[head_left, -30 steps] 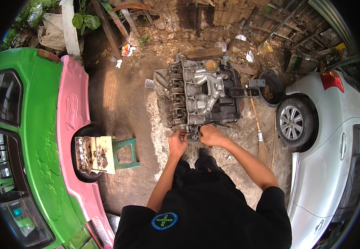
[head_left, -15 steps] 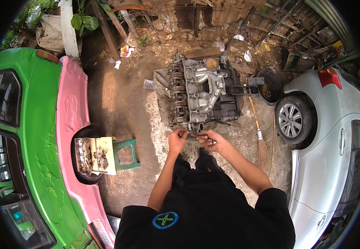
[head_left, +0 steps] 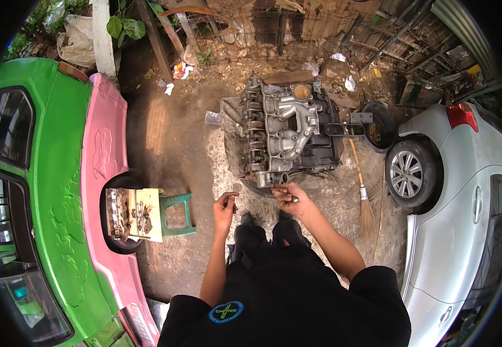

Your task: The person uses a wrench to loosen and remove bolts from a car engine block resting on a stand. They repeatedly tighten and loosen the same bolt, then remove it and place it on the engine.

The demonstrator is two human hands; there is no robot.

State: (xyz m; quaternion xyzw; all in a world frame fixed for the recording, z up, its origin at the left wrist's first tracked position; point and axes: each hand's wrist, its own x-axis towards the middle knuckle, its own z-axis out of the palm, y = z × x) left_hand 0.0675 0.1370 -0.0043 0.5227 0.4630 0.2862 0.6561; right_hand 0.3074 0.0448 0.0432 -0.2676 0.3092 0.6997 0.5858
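An engine block with a silver intake manifold (head_left: 299, 118) lies on the ground ahead of me, with a row of rockers along its left side. At the engine's near end, my right hand (head_left: 291, 198) is closed around a slim metal tool (head_left: 295, 199); only its shiny end shows, and its kind is hidden by the fingers. The fingertips are close to a round pipe opening (head_left: 284, 178) on the engine. My left hand (head_left: 225, 210) is apart from the engine, lower and to the left, its fingers curled in. Whatever it may hold is too small to make out.
To the left, a green stool (head_left: 177, 214) stands beside a cardboard sheet (head_left: 154, 215) bearing metal engine parts. A green and pink vehicle (head_left: 60, 173) flanks that side. On the right are a broom (head_left: 366, 211), a black basin (head_left: 385, 118) and a silver car (head_left: 465, 173).
My left hand has drawn away from my right, down and to the left. My right hand stays by the engine's near end, a little lower and farther right.
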